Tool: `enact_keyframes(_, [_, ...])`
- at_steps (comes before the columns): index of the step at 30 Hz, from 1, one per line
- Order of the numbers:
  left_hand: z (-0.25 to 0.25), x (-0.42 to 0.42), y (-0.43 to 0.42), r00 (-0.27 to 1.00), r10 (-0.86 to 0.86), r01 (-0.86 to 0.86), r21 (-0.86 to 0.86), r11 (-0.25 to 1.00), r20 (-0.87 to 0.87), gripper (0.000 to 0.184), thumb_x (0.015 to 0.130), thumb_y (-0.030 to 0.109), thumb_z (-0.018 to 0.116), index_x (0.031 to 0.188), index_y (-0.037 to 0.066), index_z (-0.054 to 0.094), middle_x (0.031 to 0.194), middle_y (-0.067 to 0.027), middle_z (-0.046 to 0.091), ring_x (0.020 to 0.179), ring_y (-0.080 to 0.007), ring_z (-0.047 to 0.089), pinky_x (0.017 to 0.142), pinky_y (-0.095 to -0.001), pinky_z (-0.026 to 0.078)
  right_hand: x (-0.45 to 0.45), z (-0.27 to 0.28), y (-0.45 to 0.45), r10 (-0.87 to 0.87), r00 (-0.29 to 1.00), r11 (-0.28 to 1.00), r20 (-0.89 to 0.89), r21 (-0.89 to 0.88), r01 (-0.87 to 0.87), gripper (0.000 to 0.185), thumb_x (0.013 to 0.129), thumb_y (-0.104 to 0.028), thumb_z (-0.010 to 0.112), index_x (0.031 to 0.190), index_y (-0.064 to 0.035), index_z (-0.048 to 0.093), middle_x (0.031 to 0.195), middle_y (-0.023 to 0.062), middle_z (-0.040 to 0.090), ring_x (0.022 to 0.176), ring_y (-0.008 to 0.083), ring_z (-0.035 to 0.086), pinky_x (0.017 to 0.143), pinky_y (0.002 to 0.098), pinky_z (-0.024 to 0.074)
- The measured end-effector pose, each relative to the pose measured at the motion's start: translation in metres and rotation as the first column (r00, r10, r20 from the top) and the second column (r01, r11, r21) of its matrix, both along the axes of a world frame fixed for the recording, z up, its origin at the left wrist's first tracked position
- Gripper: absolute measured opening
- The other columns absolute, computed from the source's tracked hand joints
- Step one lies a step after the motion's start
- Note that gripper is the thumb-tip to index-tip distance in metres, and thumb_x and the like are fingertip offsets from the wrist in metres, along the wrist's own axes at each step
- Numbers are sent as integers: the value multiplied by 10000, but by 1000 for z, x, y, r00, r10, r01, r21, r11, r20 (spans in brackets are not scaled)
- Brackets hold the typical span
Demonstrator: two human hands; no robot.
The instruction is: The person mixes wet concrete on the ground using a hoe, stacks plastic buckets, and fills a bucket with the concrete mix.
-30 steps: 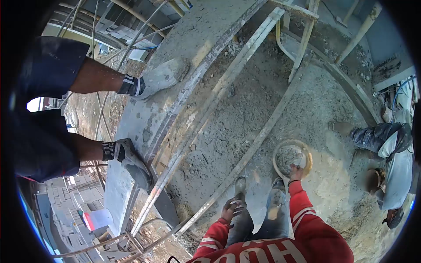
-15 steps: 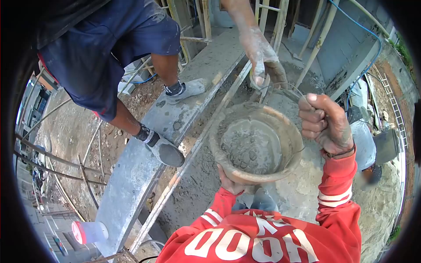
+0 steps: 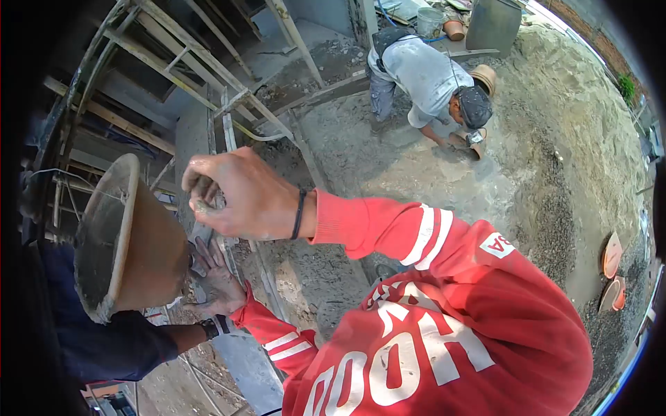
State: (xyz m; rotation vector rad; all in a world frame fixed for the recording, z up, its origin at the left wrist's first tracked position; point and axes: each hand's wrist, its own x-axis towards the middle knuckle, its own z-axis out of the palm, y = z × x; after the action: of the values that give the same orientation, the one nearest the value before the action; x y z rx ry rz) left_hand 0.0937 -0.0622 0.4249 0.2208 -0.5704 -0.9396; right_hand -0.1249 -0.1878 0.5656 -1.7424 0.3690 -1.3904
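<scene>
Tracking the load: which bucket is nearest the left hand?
The large, wire-handled tan bucket at the picture's left, beside the left hand; the other buckets are farther off, past the right sleeve.

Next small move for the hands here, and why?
Probably draw the right hand back: it's curled and looks clear of the bucket, which is tipped mouth-away from the wearer. The left hand is open by the bucket's base; contact there is unclear.

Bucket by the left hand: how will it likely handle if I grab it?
The bucket is probably stiff: its thick rim shows no sag. Grey residue on the rim's lower edge may make it slippery. Laid on its side, it would likely roll, given its round, tapered body.
</scene>
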Motion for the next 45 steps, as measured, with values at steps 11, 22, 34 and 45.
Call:
enact_keyframes(11, [-367,-52,38,682,-705,-313,949,-42,194,644,834,353,686,1381,226,370,1332,-151,490,1035,-299,583,815,-455,476,-427,-596,253,33,455,-371,-890,412,832,116,804,-108,558,732,-34,610,581,127,583,450,257,585,398,401,443])
enact_keyframes(22, [-432,-54,53,483,-873,-369,919,-139,62,454,808,264,674,1208,115,518,1200,-147,566,973,-312,610,741,-416,519,-439,-507,280,-142,309,-715,-940,314,624,254,743,-213,612,845,5,696,800,171,704,828,287,699,788,373,540])
enact_keyframes(34, [-409,-56,13,738,-592,-259,946,194,323,402,778,209,722,1134,120,559,914,-41,611,718,-207,601,562,-348,472,-249,-488,100,-262,719,61,-644,733,678,92,772,-86,615,831,-21,643,715,105,663,555,203,652,478,315,506])
enact_keyframes(45, [-520,-64,213,940,-326,3,955,-296,-104,513,813,186,668,1258,261,426,1101,-107,610,853,-272,610,649,-408,475,-259,-544,-7,326,561,93,-761,616,782,295,722,-249,726,889,-22,640,794,127,691,726,219,690,587,340,539])
